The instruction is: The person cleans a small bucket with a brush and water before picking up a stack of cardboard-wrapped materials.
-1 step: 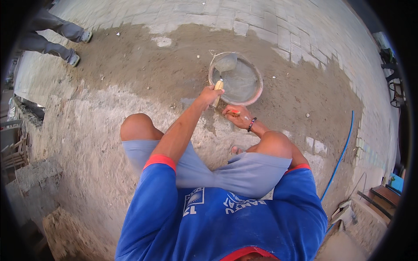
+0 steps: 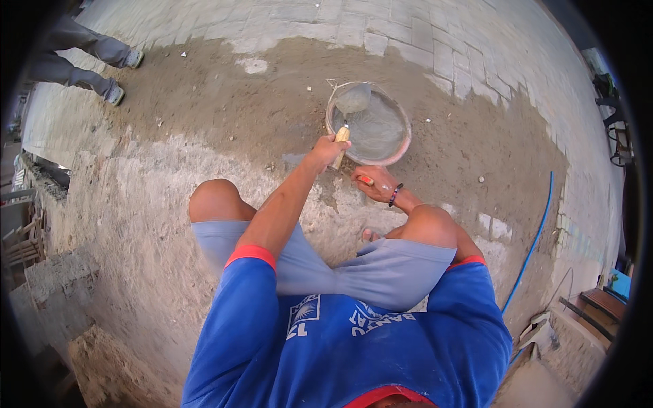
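A round bucket (image 2: pixel 409 129) stands on the ground in front of me with wet grey mortar (image 2: pixel 379 132) in it. My left hand (image 2: pixel 326 151) is closed round the wooden handle of a trowel (image 2: pixel 342 138). The trowel's blade, smeared grey, lies over the far left part of the bucket's opening. Just below the near rim, my right hand (image 2: pixel 376 182) is closed on a small tool with a red-orange handle (image 2: pixel 366 180). The fingers hide most of that tool, so its kind cannot be told.
Damp, sandy ground (image 2: pixel 272 102) surrounds the bucket, with light paving blocks (image 2: pixel 422 34) beyond. A blue hose (image 2: pixel 532 251) curves along the right. Another person's legs (image 2: pixel 88 58) stand at far left. Broken masonry (image 2: pixel 61 275) lies at left, and debris (image 2: pixel 541 333) at lower right.
My right hand has shifted slightly to the right with its red-orange-handled tool. The left hand and the trowel have stayed about where they were.
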Demonstrator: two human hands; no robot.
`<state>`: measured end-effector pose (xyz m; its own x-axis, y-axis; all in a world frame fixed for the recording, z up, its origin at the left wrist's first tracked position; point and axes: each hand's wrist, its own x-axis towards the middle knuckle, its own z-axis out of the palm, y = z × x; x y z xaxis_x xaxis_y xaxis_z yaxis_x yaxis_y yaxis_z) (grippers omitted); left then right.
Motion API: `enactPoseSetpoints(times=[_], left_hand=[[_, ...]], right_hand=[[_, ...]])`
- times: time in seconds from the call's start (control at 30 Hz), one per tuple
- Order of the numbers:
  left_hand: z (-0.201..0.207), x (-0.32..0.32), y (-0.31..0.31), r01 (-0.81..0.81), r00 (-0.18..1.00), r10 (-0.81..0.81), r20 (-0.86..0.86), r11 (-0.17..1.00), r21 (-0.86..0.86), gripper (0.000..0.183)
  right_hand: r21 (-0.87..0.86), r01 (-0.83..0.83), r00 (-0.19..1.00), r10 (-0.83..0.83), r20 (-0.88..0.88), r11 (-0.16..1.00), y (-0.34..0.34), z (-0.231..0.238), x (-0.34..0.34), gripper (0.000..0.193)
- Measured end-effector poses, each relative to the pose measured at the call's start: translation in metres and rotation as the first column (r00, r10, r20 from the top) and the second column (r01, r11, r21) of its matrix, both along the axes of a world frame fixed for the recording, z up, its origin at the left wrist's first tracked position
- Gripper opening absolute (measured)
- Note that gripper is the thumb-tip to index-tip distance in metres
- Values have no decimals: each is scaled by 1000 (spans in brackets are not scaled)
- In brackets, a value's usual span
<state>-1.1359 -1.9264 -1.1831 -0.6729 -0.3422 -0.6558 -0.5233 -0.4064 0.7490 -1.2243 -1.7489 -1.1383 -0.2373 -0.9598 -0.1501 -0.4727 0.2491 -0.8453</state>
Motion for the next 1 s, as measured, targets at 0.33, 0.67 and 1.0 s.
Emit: enactPoseSetpoints(times=[0.33,0.67,1.0], left_hand=[[-56,-11,11,-87,996,81,-37,979,-185,40],[-49,-23,19,-47,997,66,51,949,-312,56],[-56,-17,13,15,993,25,119,946,-324,62]], right_hand=[[7,258,965,-258,45,966,50,8,-108,10],[-92,-202,785,105,-611,975,-36,-2,-215,11],[341,-256,923,333,-192,905,-8,31,-113,9]])
